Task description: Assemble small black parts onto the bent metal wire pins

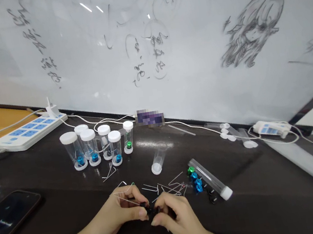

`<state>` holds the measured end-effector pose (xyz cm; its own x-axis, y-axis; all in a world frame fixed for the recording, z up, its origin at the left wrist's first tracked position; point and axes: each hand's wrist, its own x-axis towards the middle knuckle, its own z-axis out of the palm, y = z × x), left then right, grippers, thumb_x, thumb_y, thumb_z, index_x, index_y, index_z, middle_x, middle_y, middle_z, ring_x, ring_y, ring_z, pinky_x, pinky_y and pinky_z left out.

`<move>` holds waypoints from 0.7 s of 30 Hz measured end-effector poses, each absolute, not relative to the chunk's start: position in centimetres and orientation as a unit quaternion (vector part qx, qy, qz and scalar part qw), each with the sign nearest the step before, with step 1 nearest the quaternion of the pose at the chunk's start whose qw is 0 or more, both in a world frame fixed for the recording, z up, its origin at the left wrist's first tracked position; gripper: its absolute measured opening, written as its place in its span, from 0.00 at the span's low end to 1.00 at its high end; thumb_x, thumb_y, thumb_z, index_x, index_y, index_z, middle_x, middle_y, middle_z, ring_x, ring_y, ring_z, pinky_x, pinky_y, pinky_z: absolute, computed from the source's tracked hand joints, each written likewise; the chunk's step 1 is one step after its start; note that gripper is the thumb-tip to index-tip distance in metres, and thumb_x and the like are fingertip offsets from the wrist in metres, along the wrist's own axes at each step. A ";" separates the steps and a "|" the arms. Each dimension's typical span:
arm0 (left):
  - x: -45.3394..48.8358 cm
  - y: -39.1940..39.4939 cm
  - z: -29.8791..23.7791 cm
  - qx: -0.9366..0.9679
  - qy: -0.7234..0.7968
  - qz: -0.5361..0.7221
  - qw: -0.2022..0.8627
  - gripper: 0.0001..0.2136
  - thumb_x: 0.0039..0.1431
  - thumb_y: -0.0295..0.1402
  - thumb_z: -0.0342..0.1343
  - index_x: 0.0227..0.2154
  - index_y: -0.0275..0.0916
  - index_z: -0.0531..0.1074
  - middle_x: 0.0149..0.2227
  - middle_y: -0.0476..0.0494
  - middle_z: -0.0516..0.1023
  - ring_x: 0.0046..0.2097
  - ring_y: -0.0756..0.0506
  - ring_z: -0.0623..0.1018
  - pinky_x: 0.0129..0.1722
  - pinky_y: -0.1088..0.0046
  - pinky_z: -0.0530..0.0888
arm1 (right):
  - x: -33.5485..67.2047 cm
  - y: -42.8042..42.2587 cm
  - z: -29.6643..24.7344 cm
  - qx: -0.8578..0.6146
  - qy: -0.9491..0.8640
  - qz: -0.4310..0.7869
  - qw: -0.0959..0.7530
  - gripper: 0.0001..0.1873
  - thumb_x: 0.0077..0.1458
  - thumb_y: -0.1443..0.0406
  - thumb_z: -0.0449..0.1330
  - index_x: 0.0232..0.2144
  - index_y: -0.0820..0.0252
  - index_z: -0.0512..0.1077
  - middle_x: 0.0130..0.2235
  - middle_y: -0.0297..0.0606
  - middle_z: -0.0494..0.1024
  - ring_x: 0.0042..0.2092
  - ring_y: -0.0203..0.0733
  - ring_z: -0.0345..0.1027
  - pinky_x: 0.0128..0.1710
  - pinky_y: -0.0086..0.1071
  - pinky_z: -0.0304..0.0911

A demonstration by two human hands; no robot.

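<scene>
In the head view, we see the black part (151, 209) between the two hands, just above the table (83, 199), low and near the middle. It is small, dark and mostly covered by fingers; its long axis seems to run roughly crosswise from one hand to the other, but we cannot tell which end is its front. A thin rod (125, 199) points from the left fingertips up and away to the left, its long axis slanting.

We see the left hand (128, 209) nearly closed, thumb and forefinger pinched on the part's left side. The right hand (176, 212) has its fingers curled and its thumb close to them, gripping the right side.

Just beyond the hands, we find loose rods (172, 189) lying at mixed angles. Right of them are a green knob (191, 170), blue knobs (198, 185) and black pieces (212, 198). Beside these lies a clear tube (209, 179), its capped end pointing right and toward us. Farther back on the left, capped tubes (116, 147) stand upright with knobs inside. We also see a phone (10, 219) at the left and a whiteboard (91, 64) behind everything.
</scene>
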<state>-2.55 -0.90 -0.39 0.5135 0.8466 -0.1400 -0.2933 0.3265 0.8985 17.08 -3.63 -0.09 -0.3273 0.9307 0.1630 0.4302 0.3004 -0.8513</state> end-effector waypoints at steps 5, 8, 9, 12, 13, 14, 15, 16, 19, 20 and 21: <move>-2.5 -0.9 -0.3 0.443 0.322 0.376 0.748 0.08 0.41 0.27 0.69 0.25 0.36 0.76 0.28 0.49 0.77 0.30 0.50 0.75 0.33 0.73 0.71 | 17.0 -3.5 -0.7 -0.459 -0.722 0.333 0.396 0.13 0.44 0.62 0.71 0.26 0.59 0.70 0.23 0.26 0.65 0.25 0.33 0.60 0.26 0.26 0.56; -2.5 -0.9 0.0 0.438 0.332 0.369 0.749 0.08 0.40 0.27 0.69 0.24 0.37 0.76 0.28 0.50 0.77 0.30 0.50 0.75 0.34 0.74 0.71 | 17.0 -3.5 -0.9 -0.445 -0.724 0.326 0.414 0.11 0.47 0.64 0.69 0.26 0.59 0.69 0.24 0.27 0.66 0.25 0.33 0.60 0.26 0.26 0.56; -2.5 -0.9 0.1 0.437 0.332 0.370 0.749 0.08 0.40 0.27 0.69 0.24 0.37 0.76 0.27 0.50 0.77 0.30 0.50 0.75 0.33 0.74 0.71 | 17.0 -3.5 -0.9 -0.440 -0.726 0.324 0.418 0.10 0.48 0.64 0.69 0.26 0.59 0.69 0.25 0.27 0.66 0.25 0.34 0.60 0.26 0.26 0.56; -2.5 -0.9 0.1 0.438 0.332 0.371 0.749 0.08 0.40 0.26 0.69 0.24 0.37 0.76 0.26 0.51 0.76 0.29 0.50 0.75 0.33 0.75 0.71 | 17.0 -3.5 -0.8 -0.438 -0.726 0.322 0.422 0.10 0.47 0.64 0.69 0.26 0.60 0.70 0.25 0.28 0.66 0.26 0.34 0.61 0.26 0.26 0.56; -2.5 -0.9 0.1 0.437 0.332 0.371 0.749 0.08 0.40 0.26 0.69 0.24 0.36 0.76 0.26 0.50 0.76 0.29 0.50 0.75 0.32 0.75 0.71 | 17.0 -3.6 -0.7 -0.443 -0.724 0.325 0.418 0.11 0.46 0.64 0.70 0.26 0.60 0.70 0.24 0.28 0.66 0.25 0.34 0.60 0.26 0.26 0.56; -2.5 -1.0 0.1 0.435 0.333 0.370 0.750 0.08 0.40 0.26 0.69 0.24 0.36 0.76 0.26 0.50 0.76 0.28 0.50 0.75 0.32 0.75 0.71 | 17.0 -3.6 -0.6 -0.449 -0.721 0.332 0.411 0.12 0.45 0.63 0.70 0.25 0.60 0.70 0.23 0.27 0.66 0.25 0.34 0.60 0.26 0.26 0.56; -2.5 -1.0 0.1 0.433 0.335 0.369 0.751 0.08 0.40 0.26 0.69 0.24 0.36 0.76 0.26 0.50 0.77 0.28 0.50 0.75 0.32 0.74 0.71 | 17.0 -3.6 -0.5 -0.456 -0.717 0.340 0.402 0.13 0.44 0.62 0.71 0.25 0.60 0.70 0.23 0.27 0.66 0.25 0.33 0.60 0.25 0.26 0.55; -2.6 -1.0 0.1 0.430 0.337 0.368 0.752 0.08 0.39 0.26 0.69 0.24 0.36 0.76 0.27 0.50 0.77 0.28 0.50 0.75 0.32 0.74 0.72 | 17.1 -3.7 -0.4 -0.463 -0.715 0.348 0.392 0.13 0.45 0.62 0.71 0.24 0.60 0.70 0.22 0.27 0.66 0.25 0.33 0.60 0.25 0.25 0.55; -2.6 -1.0 0.0 0.426 0.341 0.366 0.754 0.08 0.38 0.25 0.69 0.23 0.36 0.76 0.28 0.49 0.77 0.28 0.50 0.75 0.33 0.73 0.72 | 17.1 -3.8 -0.1 -0.471 -0.717 0.359 0.367 0.11 0.49 0.63 0.68 0.23 0.60 0.70 0.21 0.26 0.65 0.24 0.32 0.59 0.25 0.25 0.54; -2.6 -1.0 0.0 0.426 0.341 0.366 0.754 0.09 0.38 0.25 0.69 0.23 0.36 0.76 0.28 0.49 0.77 0.29 0.50 0.75 0.33 0.73 0.72 | 17.1 -3.8 -0.1 -0.471 -0.720 0.360 0.361 0.10 0.50 0.64 0.67 0.23 0.60 0.70 0.21 0.26 0.65 0.24 0.32 0.58 0.24 0.25 0.53; -2.6 -1.0 -0.1 0.425 0.340 0.366 0.755 0.09 0.38 0.25 0.70 0.23 0.37 0.76 0.28 0.49 0.77 0.29 0.50 0.75 0.33 0.73 0.72 | 17.1 -3.8 -0.1 -0.469 -0.723 0.362 0.356 0.10 0.52 0.64 0.65 0.22 0.60 0.70 0.20 0.26 0.64 0.23 0.32 0.58 0.24 0.25 0.53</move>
